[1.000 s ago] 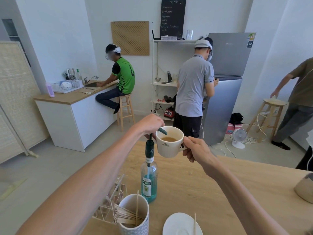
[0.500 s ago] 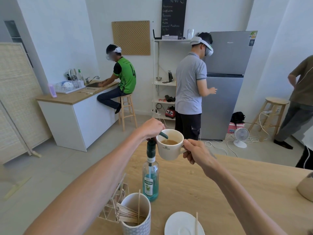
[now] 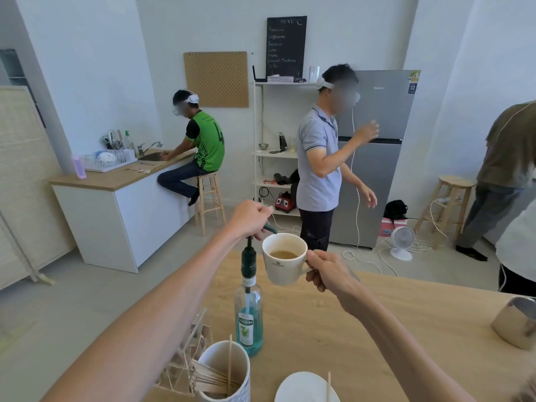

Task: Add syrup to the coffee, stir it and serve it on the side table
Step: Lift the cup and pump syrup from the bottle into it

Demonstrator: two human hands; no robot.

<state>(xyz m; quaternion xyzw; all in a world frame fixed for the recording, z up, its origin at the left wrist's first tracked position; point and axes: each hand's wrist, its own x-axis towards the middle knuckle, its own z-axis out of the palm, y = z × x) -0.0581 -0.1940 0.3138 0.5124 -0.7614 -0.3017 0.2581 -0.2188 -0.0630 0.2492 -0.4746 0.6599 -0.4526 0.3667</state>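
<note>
A clear syrup bottle (image 3: 249,317) with blue-green syrup and a dark green pump stands on the wooden table (image 3: 377,329). My left hand (image 3: 251,217) is closed over the raised pump head, whose spout points at the cup. My right hand (image 3: 324,269) holds a white coffee cup (image 3: 282,261) by its handle, in the air just right of the pump. Brown coffee shows inside the cup. A white saucer (image 3: 304,388) with a wooden stir stick (image 3: 329,385) lies at the table's near edge.
A patterned cup of wooden stir sticks (image 3: 224,372) and a wire rack (image 3: 185,364) stand near the bottle. A metal pitcher (image 3: 514,326) sits at the right edge. Three people, a counter (image 3: 116,181), stools, a fridge (image 3: 377,158) and a floor fan (image 3: 401,242) fill the room beyond.
The pump head under my left hand has come up, showing more of its stem. The cup stays beside the spout. The person in grey has turned away from the fridge.
</note>
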